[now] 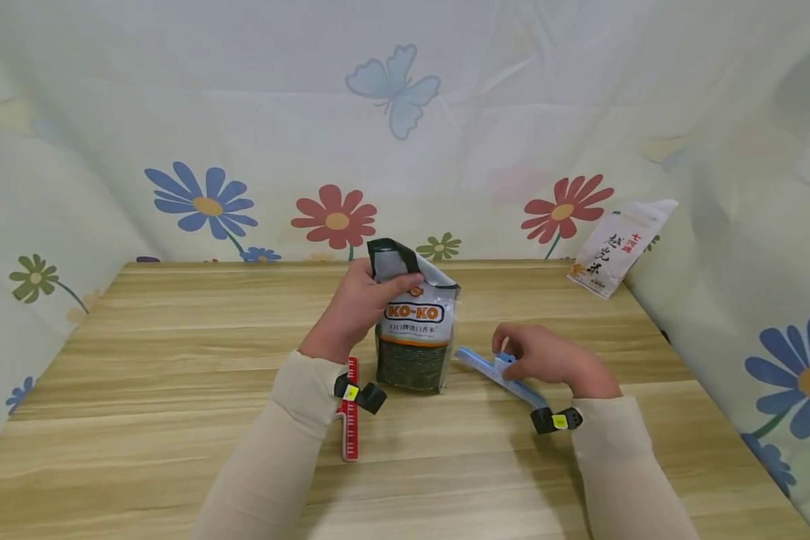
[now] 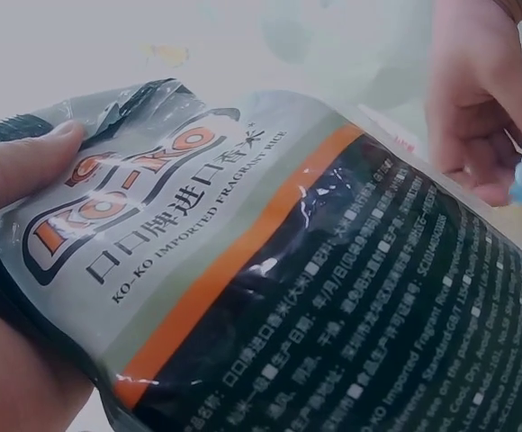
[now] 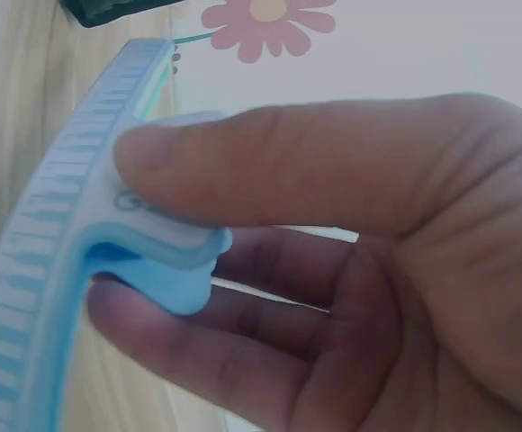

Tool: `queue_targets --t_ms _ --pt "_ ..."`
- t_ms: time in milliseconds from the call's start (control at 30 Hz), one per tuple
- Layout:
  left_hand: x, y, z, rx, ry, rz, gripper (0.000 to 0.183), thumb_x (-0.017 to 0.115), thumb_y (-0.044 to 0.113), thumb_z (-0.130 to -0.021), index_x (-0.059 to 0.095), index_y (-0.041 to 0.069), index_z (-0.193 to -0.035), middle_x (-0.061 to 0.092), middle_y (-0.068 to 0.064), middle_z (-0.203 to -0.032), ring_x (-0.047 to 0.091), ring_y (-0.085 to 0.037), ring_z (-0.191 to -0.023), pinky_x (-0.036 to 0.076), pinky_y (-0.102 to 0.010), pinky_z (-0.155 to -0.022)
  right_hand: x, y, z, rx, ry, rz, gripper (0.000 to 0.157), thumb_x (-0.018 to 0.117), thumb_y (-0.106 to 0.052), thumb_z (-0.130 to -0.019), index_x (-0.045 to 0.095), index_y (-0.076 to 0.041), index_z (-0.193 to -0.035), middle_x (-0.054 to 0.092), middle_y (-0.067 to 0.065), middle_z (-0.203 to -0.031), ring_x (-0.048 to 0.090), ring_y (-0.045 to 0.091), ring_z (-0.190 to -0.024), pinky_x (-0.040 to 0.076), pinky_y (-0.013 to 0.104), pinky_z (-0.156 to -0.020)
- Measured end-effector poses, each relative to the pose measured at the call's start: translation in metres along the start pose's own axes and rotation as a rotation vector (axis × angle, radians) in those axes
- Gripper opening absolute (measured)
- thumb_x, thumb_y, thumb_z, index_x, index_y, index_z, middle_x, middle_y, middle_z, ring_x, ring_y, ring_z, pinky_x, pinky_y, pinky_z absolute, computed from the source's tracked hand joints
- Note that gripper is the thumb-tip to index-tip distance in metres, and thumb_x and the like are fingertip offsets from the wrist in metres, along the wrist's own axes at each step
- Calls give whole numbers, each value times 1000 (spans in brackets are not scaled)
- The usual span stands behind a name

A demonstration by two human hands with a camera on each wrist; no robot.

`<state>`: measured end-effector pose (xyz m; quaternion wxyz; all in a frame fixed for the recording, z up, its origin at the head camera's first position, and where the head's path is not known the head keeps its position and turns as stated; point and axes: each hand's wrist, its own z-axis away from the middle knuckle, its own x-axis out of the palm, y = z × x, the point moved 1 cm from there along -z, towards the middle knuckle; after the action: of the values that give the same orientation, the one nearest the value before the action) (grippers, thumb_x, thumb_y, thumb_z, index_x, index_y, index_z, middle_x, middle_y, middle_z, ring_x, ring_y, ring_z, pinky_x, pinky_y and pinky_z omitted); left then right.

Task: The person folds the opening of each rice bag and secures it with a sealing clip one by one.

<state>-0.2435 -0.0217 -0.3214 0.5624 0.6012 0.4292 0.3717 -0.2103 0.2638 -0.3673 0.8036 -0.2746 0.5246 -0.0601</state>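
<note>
My left hand grips the upper left of a KO-KO rice bag, thumb across the front. The bag is upright, its top edge folded over at a slant. Its printed front fills much of the left wrist view, where the thumb presses near the logo. To the right of the bag, my right hand pinches a blue bag clip by its handle. In the right wrist view, the thumb lies on top of the clip's handle with fingers beneath. The clip's long bar, printed with piano keys, points toward the bag.
A red bag clip lies on the wooden table, partly hidden by the left wrist. A white rice bag stands tilted at the back right corner. Flower-printed cloth encloses the table's back and sides.
</note>
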Motion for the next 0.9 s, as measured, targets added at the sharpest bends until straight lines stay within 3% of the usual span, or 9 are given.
queue_targets --t_ms 167,400,900 --pt "1 1 1 7 -3 -7 26 72 27 -88 67 10 -107 70 -7 -94 68 -22 -88 54 -36 -83 -4 -1 2 10 123 -5 33 76 -16 -83 63 -13 -113 67 4 -104 60 21 -96 51 43 -88" --pt "1 1 1 52 -29 14 24 70 22 -89 67 8 -108 69 -6 -93 67 -22 -89 53 -37 -83 -8 -3 5 -66 312 16 23 77 -14 -82 71 -10 -104 70 4 -98 61 18 -86 53 39 -81" --pt "1 0 1 63 -30 8 22 70 22 -90 67 8 -107 68 -6 -93 66 -22 -90 53 -37 -83 -17 -9 14 -77 623 -51 19 75 -12 -84 74 -7 -102 71 8 -93 61 21 -79 51 30 -66"
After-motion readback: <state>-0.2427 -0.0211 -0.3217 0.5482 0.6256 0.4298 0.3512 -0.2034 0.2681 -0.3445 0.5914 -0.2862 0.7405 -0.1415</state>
